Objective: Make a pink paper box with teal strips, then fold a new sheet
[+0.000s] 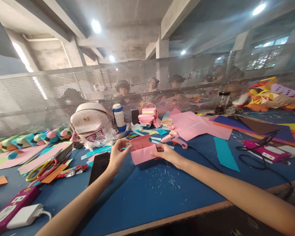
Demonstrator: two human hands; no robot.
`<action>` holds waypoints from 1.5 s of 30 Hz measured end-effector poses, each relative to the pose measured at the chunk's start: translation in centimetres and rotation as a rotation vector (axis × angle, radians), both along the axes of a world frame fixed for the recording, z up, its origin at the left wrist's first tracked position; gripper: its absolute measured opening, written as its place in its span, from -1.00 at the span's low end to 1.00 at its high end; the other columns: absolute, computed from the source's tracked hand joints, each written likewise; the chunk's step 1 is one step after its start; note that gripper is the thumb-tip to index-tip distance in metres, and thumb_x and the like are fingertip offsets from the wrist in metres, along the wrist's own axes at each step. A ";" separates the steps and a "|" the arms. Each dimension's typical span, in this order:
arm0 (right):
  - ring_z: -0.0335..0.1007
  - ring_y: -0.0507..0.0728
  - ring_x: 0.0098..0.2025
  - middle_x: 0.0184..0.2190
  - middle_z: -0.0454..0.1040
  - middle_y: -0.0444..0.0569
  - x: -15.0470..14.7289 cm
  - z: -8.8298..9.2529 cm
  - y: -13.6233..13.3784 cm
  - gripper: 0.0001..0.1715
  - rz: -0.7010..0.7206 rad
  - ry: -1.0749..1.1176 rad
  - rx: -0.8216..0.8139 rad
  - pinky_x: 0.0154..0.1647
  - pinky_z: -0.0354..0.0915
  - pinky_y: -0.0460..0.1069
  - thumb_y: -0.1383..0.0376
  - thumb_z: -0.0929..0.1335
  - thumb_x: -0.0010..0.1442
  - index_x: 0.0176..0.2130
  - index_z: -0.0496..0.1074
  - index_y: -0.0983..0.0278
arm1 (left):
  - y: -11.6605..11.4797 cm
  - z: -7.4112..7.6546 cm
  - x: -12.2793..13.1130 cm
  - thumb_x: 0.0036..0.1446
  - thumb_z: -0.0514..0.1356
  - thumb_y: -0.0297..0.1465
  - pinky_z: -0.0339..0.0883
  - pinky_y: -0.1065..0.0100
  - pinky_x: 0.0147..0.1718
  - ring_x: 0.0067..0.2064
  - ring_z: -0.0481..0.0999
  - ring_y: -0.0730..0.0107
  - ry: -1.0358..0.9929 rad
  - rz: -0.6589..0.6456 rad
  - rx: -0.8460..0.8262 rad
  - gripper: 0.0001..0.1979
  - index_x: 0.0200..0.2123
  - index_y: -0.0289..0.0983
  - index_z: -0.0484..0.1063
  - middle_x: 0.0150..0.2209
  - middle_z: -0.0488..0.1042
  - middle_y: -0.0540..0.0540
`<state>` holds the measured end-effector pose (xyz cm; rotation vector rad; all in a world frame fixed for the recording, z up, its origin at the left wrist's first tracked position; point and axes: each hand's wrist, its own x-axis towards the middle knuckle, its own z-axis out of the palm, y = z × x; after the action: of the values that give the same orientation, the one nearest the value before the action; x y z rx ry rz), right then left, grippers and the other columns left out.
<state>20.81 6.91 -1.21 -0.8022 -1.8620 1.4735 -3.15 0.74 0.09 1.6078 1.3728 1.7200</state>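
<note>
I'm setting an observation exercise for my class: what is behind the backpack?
Behind the backpack stands a perforated screen, with a person partly visible through it. Whatever the backpack covers cannot be seen.

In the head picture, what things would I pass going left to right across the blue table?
Left power strip, pale backpack, bottle, folded pink paper, glue gun, blue paper strip, right power strip.

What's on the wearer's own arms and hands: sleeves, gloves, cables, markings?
Left forearm and right forearm: slender, bare to the picture's edge, no sleeves in view. Left hand and right hand: no gloves. No watch, cable or marking shows on either arm; anything ring-sized is too small to tell.
</note>
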 end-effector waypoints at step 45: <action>0.34 0.12 -0.34 -0.42 0.41 -0.11 0.3 -0.4 0.9 -0.63 -0.181 -0.009 0.303 -0.26 0.27 0.01 0.03 0.45 0.02 -0.39 0.37 0.24 | -0.9 -2.0 1.4 -0.21 0.47 -0.25 0.30 0.45 -0.37 -0.40 0.42 0.45 -0.299 -0.201 -0.238 -0.67 -0.45 -0.28 0.45 -0.46 0.43 0.04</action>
<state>21.06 7.80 -1.61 -0.8057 -1.9045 1.0470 -1.75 -0.20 -1.94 1.2545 1.1765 1.5399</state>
